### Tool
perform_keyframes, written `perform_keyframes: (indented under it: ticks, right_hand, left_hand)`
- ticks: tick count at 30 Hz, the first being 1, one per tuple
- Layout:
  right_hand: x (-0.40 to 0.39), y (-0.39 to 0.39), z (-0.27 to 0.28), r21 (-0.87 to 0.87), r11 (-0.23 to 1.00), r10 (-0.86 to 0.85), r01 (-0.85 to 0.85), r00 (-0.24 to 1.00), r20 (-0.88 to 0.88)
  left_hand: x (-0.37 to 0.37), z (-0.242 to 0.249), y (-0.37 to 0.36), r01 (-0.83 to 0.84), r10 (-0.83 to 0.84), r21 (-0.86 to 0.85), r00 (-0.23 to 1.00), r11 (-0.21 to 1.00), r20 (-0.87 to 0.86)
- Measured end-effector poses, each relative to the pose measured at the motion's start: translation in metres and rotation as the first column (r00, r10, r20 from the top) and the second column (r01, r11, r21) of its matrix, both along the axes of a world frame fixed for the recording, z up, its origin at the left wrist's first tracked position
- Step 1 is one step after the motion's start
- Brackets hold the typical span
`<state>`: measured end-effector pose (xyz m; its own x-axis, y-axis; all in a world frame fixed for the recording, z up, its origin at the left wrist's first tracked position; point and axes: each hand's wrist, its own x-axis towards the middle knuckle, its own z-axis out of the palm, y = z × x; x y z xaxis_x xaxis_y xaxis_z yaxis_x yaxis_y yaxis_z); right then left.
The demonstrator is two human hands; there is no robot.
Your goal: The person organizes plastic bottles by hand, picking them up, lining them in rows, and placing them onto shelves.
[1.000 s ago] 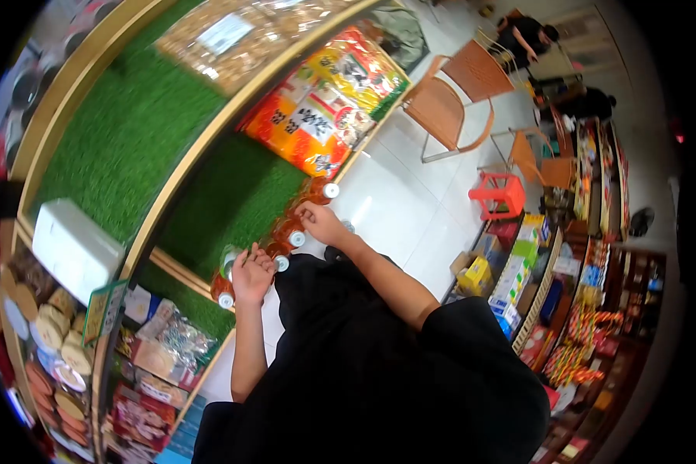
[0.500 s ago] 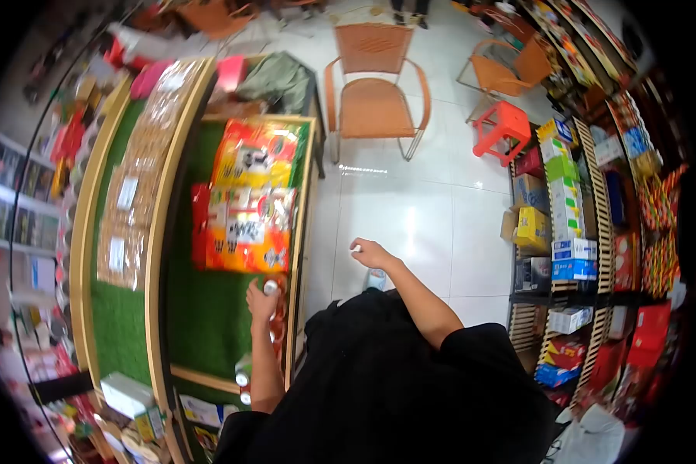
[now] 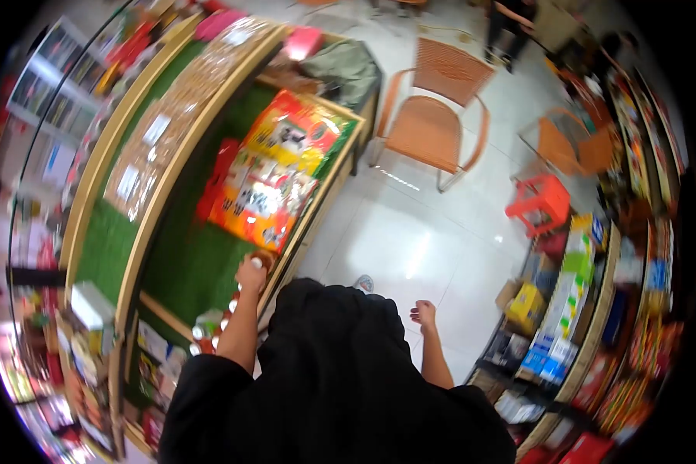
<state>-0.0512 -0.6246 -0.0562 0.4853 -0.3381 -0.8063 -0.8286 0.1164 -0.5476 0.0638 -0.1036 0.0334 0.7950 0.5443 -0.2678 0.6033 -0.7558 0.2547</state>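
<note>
My left hand (image 3: 250, 275) is at the front edge of the green-lined shelf (image 3: 179, 267), its fingers closed around a white-capped bottle (image 3: 257, 264) with orange-brown contents. Below it, along the same edge, runs a row of similar bottles (image 3: 203, 346), partly hidden by my forearm. Just beyond the hand lie large red-and-yellow packages (image 3: 261, 203), flat on the green lining. My right hand (image 3: 423, 315) hangs over the tiled floor at my other side, fingers loosely curled and slightly apart, with nothing in them.
A brown armchair (image 3: 424, 131) stands ahead, with a red stool (image 3: 539, 205) to its right. Shelves of boxed goods (image 3: 549, 352) line the right side. Clear-wrapped brown packs (image 3: 148, 151) lie on the upper shelf. A person (image 3: 510, 27) is in the background.
The view has turned, tilting the shelf and shifting the chair rightward. My right hand has swung out from in front of my body to my right side. My left hand remains at the bottles.
</note>
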Motion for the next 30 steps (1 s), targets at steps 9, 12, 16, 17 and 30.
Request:
perform_keyframes:
  ticks: [9, 12, 16, 17, 30]
  right_hand:
    - [0.169, 0.207, 0.049, -0.274, 0.520, 0.837, -0.809, 0.417, 0.354]
    - [0.201, 0.279, 0.067, -0.366, 0.247, 0.906, -0.897, 0.080, 0.415]
    - [0.215, 0.363, 0.113, -0.725, 0.163, 0.855, -0.669, -0.271, 0.443]
    - [0.217, 0.376, 0.121, -0.734, 0.134, 0.861, -0.666, -0.288, 0.419]
    - [0.246, 0.608, 0.347, -0.356, 0.069, 0.222, -0.932, -0.333, 0.916]
  left_hand:
    - [0.010, 0.025, -0.010, -0.038, 0.104, -0.243, 0.959, 0.969, 0.265]
    - [0.021, 0.060, -0.009, -0.031, 0.152, -0.385, 0.946, 0.922, 0.286]
    - [0.010, 0.121, 0.027, 0.337, -0.058, -0.529, 0.879, 0.779, 0.474]
    - [0.006, 0.135, 0.036, 0.406, -0.105, -0.527, 0.855, 0.747, 0.509]
    - [-0.058, 0.275, 0.197, 0.255, 0.259, -0.392, 0.430, 0.884, 0.865]
